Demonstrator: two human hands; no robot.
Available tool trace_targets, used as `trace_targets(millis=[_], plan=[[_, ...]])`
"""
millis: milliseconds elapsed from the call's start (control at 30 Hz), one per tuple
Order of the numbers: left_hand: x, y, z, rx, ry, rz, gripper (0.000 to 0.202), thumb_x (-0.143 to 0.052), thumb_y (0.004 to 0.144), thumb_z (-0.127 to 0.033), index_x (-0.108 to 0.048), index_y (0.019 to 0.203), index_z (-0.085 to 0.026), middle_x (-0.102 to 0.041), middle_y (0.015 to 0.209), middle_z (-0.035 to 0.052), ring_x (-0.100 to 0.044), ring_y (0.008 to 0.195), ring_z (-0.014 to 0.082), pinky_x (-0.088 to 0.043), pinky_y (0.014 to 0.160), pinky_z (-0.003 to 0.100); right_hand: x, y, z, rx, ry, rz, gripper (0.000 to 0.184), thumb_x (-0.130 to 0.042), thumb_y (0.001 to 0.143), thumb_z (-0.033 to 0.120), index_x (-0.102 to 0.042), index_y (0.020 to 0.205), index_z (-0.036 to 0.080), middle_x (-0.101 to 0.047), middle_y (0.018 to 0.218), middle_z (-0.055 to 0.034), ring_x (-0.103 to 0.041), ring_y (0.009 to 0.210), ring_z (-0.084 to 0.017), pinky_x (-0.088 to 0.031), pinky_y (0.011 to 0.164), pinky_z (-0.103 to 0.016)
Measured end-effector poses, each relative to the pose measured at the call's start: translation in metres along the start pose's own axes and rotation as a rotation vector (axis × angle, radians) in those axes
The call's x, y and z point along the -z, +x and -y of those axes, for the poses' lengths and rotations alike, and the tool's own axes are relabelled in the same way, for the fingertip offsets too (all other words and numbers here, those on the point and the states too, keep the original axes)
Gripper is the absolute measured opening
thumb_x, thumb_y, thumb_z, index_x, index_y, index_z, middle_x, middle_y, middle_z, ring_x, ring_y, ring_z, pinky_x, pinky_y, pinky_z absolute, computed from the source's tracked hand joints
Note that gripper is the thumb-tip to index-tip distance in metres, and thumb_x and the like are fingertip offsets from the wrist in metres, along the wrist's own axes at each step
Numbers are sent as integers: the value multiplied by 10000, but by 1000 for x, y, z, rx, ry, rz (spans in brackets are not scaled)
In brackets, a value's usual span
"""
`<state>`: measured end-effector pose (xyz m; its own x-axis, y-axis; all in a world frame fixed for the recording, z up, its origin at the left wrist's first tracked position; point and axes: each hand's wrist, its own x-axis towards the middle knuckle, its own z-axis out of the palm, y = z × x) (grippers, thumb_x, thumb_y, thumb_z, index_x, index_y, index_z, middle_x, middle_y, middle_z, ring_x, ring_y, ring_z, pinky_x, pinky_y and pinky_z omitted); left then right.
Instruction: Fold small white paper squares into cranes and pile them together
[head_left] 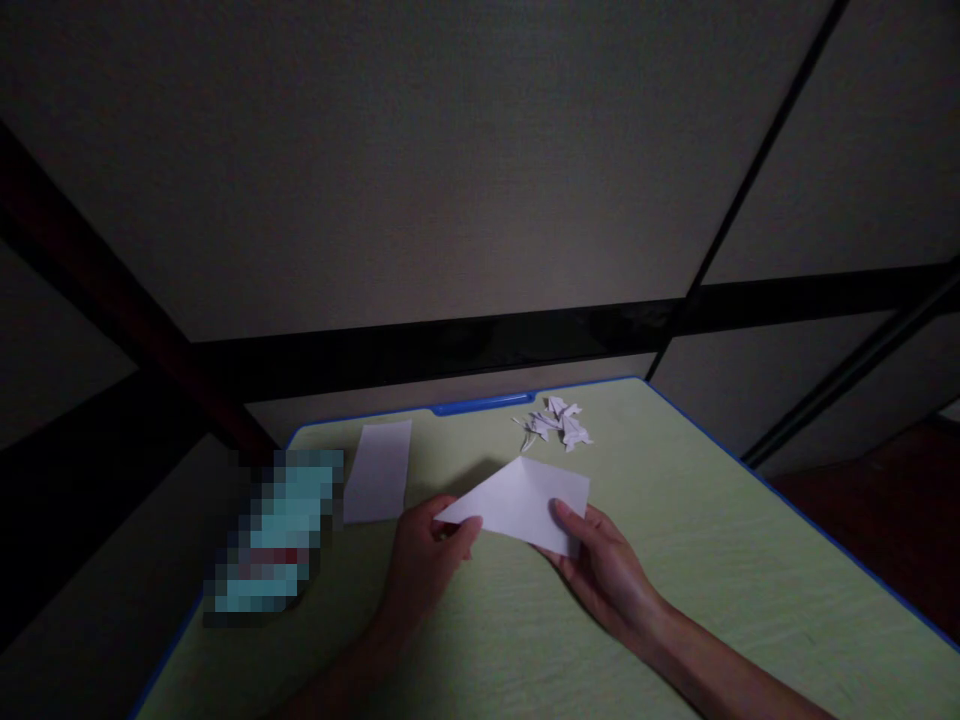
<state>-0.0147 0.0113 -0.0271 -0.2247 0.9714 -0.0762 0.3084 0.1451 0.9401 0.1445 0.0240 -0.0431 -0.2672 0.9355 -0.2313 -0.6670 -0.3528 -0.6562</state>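
The left hand (429, 560) pinches the left tip of a folded white paper (521, 498), its fingers (459, 535) closed on that corner. The right hand (604, 572) grips the paper's lower right edge, thumb on top and the other fingers hidden underneath. Both hands are thus clenched on the paper, which sits between them just over the green table (712, 560), with a peak pointing away from the person. In the dim light it cannot be told whether its lower edge touches the table.

Just beyond the left fingers, a little to their left, a flat white sheet (377, 470) lies on the table. Further left of the sheet, well apart from the left hand, is a pixelated blue-green thing (277, 530) that cannot be made out. Beyond the right fingers, near the table's far edge, a small heap of folded paper figures (556, 424) lies apart from the held paper. A blue tab (484, 404) sits on the far rim, left of the heap.
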Motion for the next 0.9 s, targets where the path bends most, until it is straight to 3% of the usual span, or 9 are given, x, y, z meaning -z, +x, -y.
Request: trace_targets(millis=[67, 167, 233, 400, 500, 667, 900], plan=[[0, 0, 1, -30, 3, -140, 145, -587, 568, -266, -515, 524, -148, -489, 397, -46, -481, 399, 111, -353, 386, 195, -2, -2, -4, -36, 30, 35, 148, -618, 640, 151, -616, 785, 121, -657, 755, -62, -594, 720, -171, -476, 628, -278], [-3, -6, 1, -151, 56, -276, 156, -604, 567, -232, -516, 469, -150, -600, 569, 16, -555, 527, 146, -424, 467, 216, -6, -5, -11, -68, 64, 90, 204, -628, 628, 137, -607, 830, 121, -660, 791, -70, -592, 766, -180, -464, 693, -305], [-6, -12, 2, -280, 97, -308, 58, -581, 609, -202, -589, 623, -147, -637, 729, 43, -587, 630, 163, -466, 546, 235, -9, -8, -15, -82, 78, 113, 233, -630, 628, 143, -601, 858, 126, -656, 828, -74, -586, 797, -182, -446, 737, -317], [-10, -18, 11, -853, 243, -201, 293, -445, 738, -95, -553, 998, -175, -592, 1025, 66, -547, 926, 157, -446, 813, 265, -15, -16, -21, -85, 98, 134, 289, -643, 609, 143, -588, 893, 155, -643, 891, -63, -569, 845, -186, -426, 769, -324], [-8, -16, 18, -1083, 335, -110, 372, -413, 756, -72, -477, 1111, -164, -536, 1117, 89, -495, 1014, 164, -415, 872, 267, -19, -21, -22, -101, 94, 137, 268, -645, 602, 141, -594, 864, 168, -650, 855, -46, -575, 823, -181, -443, 730, -307], [-7, -12, 23, -1190, 497, -31, 387, -357, 788, -89, -402, 1170, -124, -525, 1126, 120, -432, 1079, 181, -407, 888, 304, -21, -25, -21, -120, 71, 95, 175, -668, 573, 164, -609, 737, 178, -657, 744, -24, -588, 769, -176, -462, 653, -270], [-10, -11, 24, -1190, 741, -10, 407, -350, 756, -39, -393, 1160, -63, -496, 1150, 152, -350, 1139, 197, -415, 883, 333, -16, -21, -22, -74, 132, 154, 217, -659, 598, 171, -614, 810, 161, -656, 796, -41, -571, 816, -172, -444, 704, -262]])
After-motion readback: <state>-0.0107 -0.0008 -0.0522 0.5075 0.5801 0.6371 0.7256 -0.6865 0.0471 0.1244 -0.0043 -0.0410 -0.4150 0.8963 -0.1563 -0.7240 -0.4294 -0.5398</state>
